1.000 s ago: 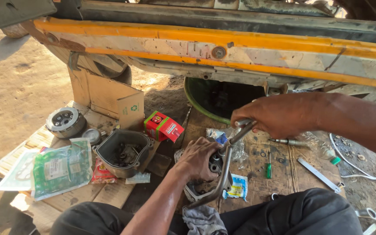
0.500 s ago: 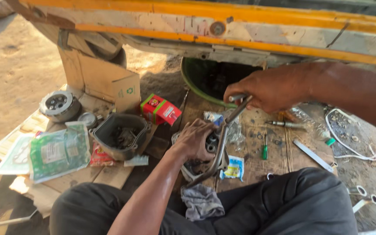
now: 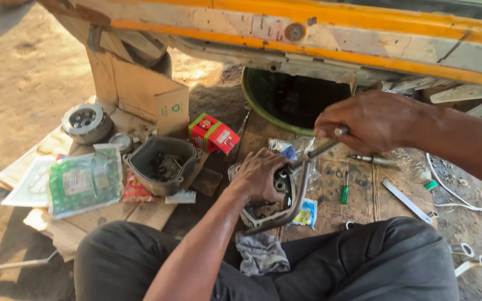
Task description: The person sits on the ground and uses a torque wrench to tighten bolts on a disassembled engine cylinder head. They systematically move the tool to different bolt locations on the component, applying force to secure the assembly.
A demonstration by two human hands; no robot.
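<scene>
My left hand (image 3: 260,175) presses down on a grey metal engine part (image 3: 268,207) that rests on a wooden board between my knees. A bent steel wrench (image 3: 303,181) stands on that part. My right hand (image 3: 370,121) is closed around the wrench's upper handle, above and to the right of the part. A grey rag (image 3: 261,252) lies just in front of the part.
A grey engine cover (image 3: 163,165), a red and green box (image 3: 213,133), a round clutch part (image 3: 86,122), gasket packets (image 3: 83,181) and a cardboard box (image 3: 146,97) lie at the left. A green screwdriver (image 3: 344,189), a flat metal strip (image 3: 406,199) and a green basin (image 3: 294,100) are at the right.
My right hand has swung the wrench handle to the right and slightly up. My left hand stays on the engine part. The camera has moved closer and tilted down.
</scene>
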